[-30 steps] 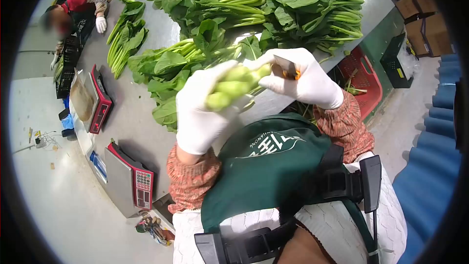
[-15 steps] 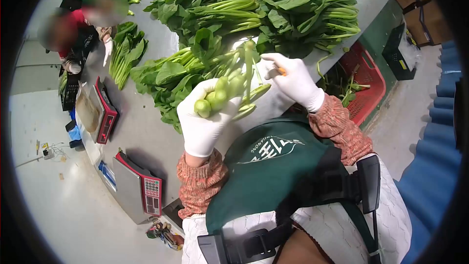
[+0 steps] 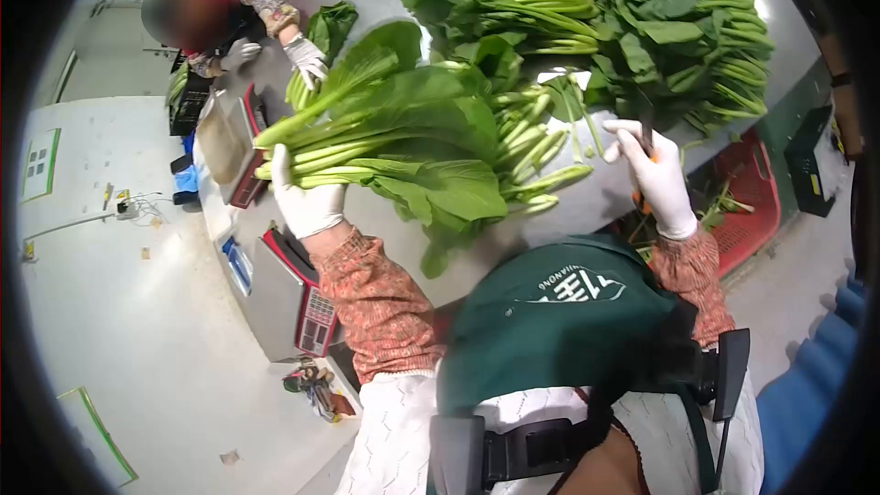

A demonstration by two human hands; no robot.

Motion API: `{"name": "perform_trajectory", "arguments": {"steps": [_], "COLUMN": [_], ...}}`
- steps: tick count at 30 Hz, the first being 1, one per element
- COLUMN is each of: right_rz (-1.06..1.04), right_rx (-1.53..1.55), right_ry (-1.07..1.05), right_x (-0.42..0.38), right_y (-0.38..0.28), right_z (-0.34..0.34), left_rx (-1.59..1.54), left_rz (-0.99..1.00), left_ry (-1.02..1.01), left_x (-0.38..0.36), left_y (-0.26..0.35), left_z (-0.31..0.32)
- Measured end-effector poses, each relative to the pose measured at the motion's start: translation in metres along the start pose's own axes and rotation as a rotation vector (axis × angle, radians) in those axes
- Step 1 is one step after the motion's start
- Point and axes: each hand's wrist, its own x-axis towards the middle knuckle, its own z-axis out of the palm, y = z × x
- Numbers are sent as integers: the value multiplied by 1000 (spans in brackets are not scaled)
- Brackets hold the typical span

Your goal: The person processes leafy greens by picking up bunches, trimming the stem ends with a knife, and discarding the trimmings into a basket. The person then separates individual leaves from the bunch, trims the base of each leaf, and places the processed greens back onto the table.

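Note:
My left hand (image 3: 307, 202), in a white glove, is closed around the stems of a bunch of leafy greens (image 3: 412, 124). The stem ends point left and the broad leaves spread to the right, partly blurred. In my gloved right hand (image 3: 660, 183) is a small orange-handled knife (image 3: 654, 155), its dark blade pointing up, away from me. Between the hands, loose green stalks (image 3: 536, 151) lie on the metal table (image 3: 605, 197). Big heaps of the same greens (image 3: 669, 37) cover the table's far side.
A red crate (image 3: 756, 206) with trimmings stands below the table's right edge. Two scales, the nearer one (image 3: 316, 316) with a keypad, sit along the left edge. Across the table, a co-worker's gloved hand (image 3: 307, 57) is at another bunch of greens (image 3: 332, 27).
My left hand has moved left with the greens, whose leaves now stretch out to its right. My right hand is farther from it. The view has shifted, and the co-worker's arm reaches farther forward.

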Motion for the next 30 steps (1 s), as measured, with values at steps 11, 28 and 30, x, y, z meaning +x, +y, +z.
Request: {"name": "perform_trajectory", "arguments": {"steps": [11, 28, 30], "right_rz": [291, 4, -88], "right_rx": [-110, -471, -663], "right_ry": [149, -25, -86], "right_x": [22, 43, 41], "right_y": [14, 58, 72], "right_z": [-3, 25, 22], "left_rx": [-32, 512, 665], "left_rz": [-39, -9, 108], "left_ry": [278, -90, -85], "left_x": [220, 163, 106], "left_y": [26, -10, -15], "left_z": [-90, -81, -80]}}
